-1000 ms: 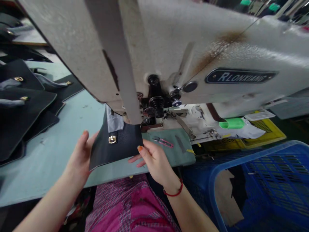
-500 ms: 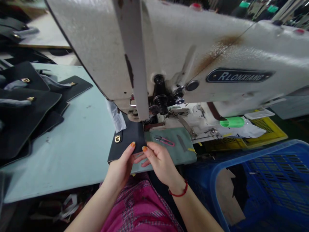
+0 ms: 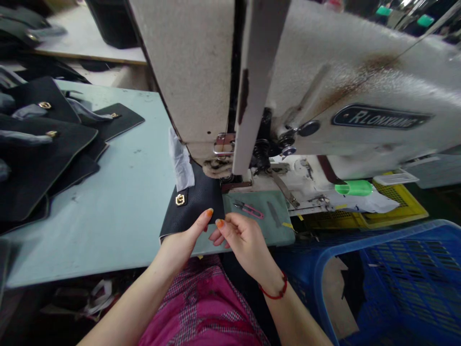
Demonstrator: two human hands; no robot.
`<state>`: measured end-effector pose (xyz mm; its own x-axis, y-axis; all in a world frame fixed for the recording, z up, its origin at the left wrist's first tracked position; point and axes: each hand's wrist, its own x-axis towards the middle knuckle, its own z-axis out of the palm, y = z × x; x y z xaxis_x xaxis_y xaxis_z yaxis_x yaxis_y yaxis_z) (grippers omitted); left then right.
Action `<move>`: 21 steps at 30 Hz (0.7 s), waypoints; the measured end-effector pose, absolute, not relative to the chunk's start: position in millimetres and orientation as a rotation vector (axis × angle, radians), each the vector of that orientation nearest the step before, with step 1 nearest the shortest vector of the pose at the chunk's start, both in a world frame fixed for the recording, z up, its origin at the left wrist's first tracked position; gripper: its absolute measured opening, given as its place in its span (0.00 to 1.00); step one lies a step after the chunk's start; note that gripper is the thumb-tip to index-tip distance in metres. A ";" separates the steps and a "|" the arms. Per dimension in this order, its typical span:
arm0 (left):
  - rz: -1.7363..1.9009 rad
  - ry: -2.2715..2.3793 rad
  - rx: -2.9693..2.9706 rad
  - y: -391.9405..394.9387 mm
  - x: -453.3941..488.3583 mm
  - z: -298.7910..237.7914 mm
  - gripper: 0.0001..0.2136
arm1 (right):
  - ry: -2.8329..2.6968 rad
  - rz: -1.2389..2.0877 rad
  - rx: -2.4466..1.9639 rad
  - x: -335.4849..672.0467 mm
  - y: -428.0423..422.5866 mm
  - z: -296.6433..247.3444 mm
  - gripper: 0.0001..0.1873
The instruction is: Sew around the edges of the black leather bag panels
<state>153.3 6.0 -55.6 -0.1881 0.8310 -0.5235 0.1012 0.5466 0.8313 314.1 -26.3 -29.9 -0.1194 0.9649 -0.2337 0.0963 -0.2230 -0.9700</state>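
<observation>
A black leather panel (image 3: 196, 204) with a gold buckle (image 3: 180, 199) and a plastic-wrapped strap (image 3: 183, 168) lies under the head of the sewing machine (image 3: 194, 72). My left hand (image 3: 185, 242) grips the panel's near edge, thumb on top and fingers beneath, mostly hidden. At the panel's near right corner, my right hand (image 3: 241, 240) has thumb and forefinger pinched together on the edge; the other fingers are curled under. Pink-handled thread snips (image 3: 249, 209) rest on the machine bed just beyond my right hand.
Several black panels with wrapped straps (image 3: 43, 158) are piled on the pale table (image 3: 126, 206) at left. A blue plastic basket (image 3: 324, 259) holding scraps stands at right. Behind it are a yellow crate (image 3: 410, 202) and a green cylinder (image 3: 355, 188).
The view has shifted, so the machine sits farther right. My left thumb has slid slightly along the panel, and my right hand has drawn its fingers closer together at the corner.
</observation>
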 end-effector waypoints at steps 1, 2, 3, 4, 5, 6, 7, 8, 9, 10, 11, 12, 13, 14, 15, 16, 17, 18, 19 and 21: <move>0.694 1.741 0.901 6.4 152.9 -52.1 0.22 | -1.247 1.402 -1.403 311.8 -24.9 -31.4 0.21; 0.620 1.801 0.947 6.8 152.7 -49.5 0.24 | -1.242 1.373 -1.418 309.6 -23.6 -33.5 0.21; 0.584 1.841 0.960 7.3 152.7 -48.1 0.25 | -1.235 1.357 -1.420 307.8 -22.4 -36.0 0.22; 0.573 1.854 0.962 7.8 152.8 -48.0 0.26 | -1.220 1.360 -1.405 306.5 -21.4 -38.9 0.22; 0.594 1.839 0.962 8.3 152.9 -49.1 0.26 | -1.197 1.382 -1.376 305.7 -20.7 -41.9 0.22; 0.649 1.795 0.961 8.7 152.9 -51.2 0.26 | -1.164 1.416 -1.339 305.4 -20.1 -44.7 0.22; 0.716 1.718 0.958 9.0 152.8 -54.0 0.26 | -1.126 1.453 -1.300 305.5 -19.8 -47.0 0.21; 0.777 1.621 0.952 9.0 152.7 -57.1 0.26 | -1.090 1.484 -1.267 305.8 -19.6 -48.8 0.21; 0.815 1.528 0.940 8.8 152.6 -60.2 0.25 | -1.061 1.501 -1.242 306.2 -19.6 -49.7 0.21; 0.831 1.463 0.923 8.4 152.5 -63.1 0.25 | -1.043 1.504 -1.228 306.4 -19.6 -49.9 0.21; 0.838 1.432 0.906 7.8 152.5 -65.7 0.25 | -1.034 1.497 -1.224 306.5 -19.7 -49.5 0.21; 0.837 1.426 0.887 7.0 152.5 -68.0 0.24 | -1.028 1.484 -1.226 306.3 -19.8 -48.6 0.21; 0.843 1.444 0.863 6.3 152.4 -69.9 0.24 | -1.026 1.471 -1.234 306.0 -19.9 -47.6 0.21; 0.847 1.468 0.835 5.6 152.3 -71.5 0.23 | -1.025 1.459 -1.243 305.5 -20.0 -46.6 0.21; 0.838 1.488 0.804 5.2 152.1 -73.0 0.23 | -1.023 1.451 -1.253 304.9 -20.0 -45.8 0.21; 0.821 1.502 0.772 5.0 151.8 -74.3 0.22 | -1.023 1.447 -1.261 304.3 -20.1 -45.3 0.21; 0.797 1.508 0.743 5.1 151.3 -75.5 0.22 | -1.021 1.443 -1.266 303.8 -20.1 -45.1 0.21; 0.774 1.506 0.722 5.4 150.9 -76.5 0.22 | -1.020 1.440 -1.270 303.3 -20.0 -45.2 0.21; 0.754 1.497 0.709 6.2 150.4 -77.2 0.22 | -1.019 1.437 -1.273 303.0 -19.7 -45.4 0.21; 0.728 1.460 0.696 8.5 149.9 -77.7 0.23 | -1.017 1.431 -1.279 302.6 -18.5 -46.0 0.21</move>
